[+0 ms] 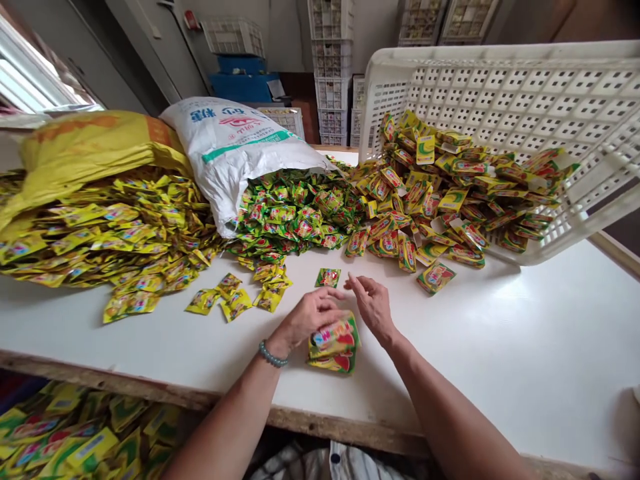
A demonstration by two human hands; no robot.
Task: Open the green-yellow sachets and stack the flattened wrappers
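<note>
A yellow-and-green printed packet [334, 355] lies on the white table in front of me, with fruit pictures on it. My left hand [311, 319] is over its upper edge, fingers stretched to the right and slightly blurred; whether they touch it I cannot tell. To the right of the packet, my right hand [371, 305] is raised with its fingers apart and nothing visible in them. Just beyond both hands lies a single small green sachet [328, 277]. Several loose yellow sachets [236, 305] are spread to the left of my left hand.
A yellow sack [95, 143] and a white sack [240, 137] spill yellow sachets [135, 233] and green sachets [300, 210]. From a tipped white basket [500, 87], small boxes [435, 193] pour onto the table; one box [436, 277] lies apart. More packets [85, 433] sit below the wooden edge.
</note>
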